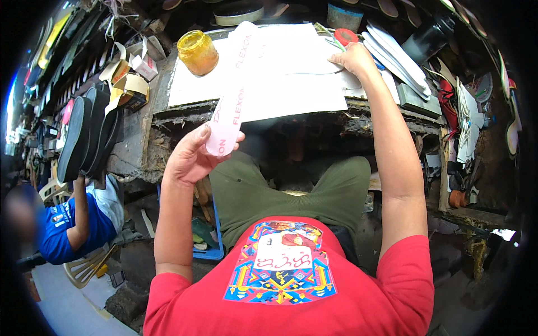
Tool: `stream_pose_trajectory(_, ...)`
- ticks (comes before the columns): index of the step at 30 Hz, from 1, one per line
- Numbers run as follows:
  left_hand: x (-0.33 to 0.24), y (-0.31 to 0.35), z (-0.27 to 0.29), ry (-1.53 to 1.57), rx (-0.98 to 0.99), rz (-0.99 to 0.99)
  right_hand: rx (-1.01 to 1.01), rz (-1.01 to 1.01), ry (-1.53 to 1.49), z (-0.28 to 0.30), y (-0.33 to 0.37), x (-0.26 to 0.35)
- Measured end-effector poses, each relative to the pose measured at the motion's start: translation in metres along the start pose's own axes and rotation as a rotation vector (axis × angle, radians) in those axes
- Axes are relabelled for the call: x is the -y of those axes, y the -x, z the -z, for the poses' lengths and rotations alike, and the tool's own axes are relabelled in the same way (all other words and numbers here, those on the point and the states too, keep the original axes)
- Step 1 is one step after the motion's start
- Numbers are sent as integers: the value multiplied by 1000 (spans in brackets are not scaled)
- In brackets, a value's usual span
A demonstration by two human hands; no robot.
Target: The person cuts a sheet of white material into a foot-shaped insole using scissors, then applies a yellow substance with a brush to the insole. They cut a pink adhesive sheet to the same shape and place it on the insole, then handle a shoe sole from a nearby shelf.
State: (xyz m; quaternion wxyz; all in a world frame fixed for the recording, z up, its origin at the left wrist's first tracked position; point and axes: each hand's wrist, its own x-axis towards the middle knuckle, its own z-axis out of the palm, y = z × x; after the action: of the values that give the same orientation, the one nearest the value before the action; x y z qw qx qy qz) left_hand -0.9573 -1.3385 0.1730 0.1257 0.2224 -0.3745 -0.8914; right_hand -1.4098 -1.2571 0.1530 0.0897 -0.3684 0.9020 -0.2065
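A long pale insole-shaped piece (230, 106) with pink print stands upright in my left hand (193, 151), pinched near its rounded lower end between thumb and fingers. Its far end reaches over white sheets (314, 84) on the workbench. At the back right of these sheets, my right hand (354, 60) bends downward with its fingers closed together. What they hold, if anything, is hidden. Just beyond them are a red round object (346, 37) and a thin green-and-white stick (335, 38). To the left of the insole piece stands an open glass jar (197, 53) smeared with yellow-brown stuff.
White curved shoe pieces (398, 59) are stacked beside a grey block (417, 99) at right. Small cardboard boxes (130, 89) crowd the bench's left end. Farther left, a person in a blue shirt (73, 224) holds up dark soles (89, 131). A blue crate (210, 253) sits below.
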Motion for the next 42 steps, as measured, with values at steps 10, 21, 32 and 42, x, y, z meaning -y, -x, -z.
stream_pose_trajectory(10, 11, -15, 12, 364, 1, -30, 182, -168, -858, -8, -1, -2)
stream_pose_trajectory(21, 17, -39, -6, 541, 69, -32, -107, -243, -1255, 55, 21, -90)
stream_pose_trajectory(32, 28, -71, -14, 849, 64, 30, -453, -72, -618, 26, 134, -57)
stream_pose_trajectory(42, 35, -79, -20, 893, 64, 48, -178, -79, -923, 2, 203, 20)
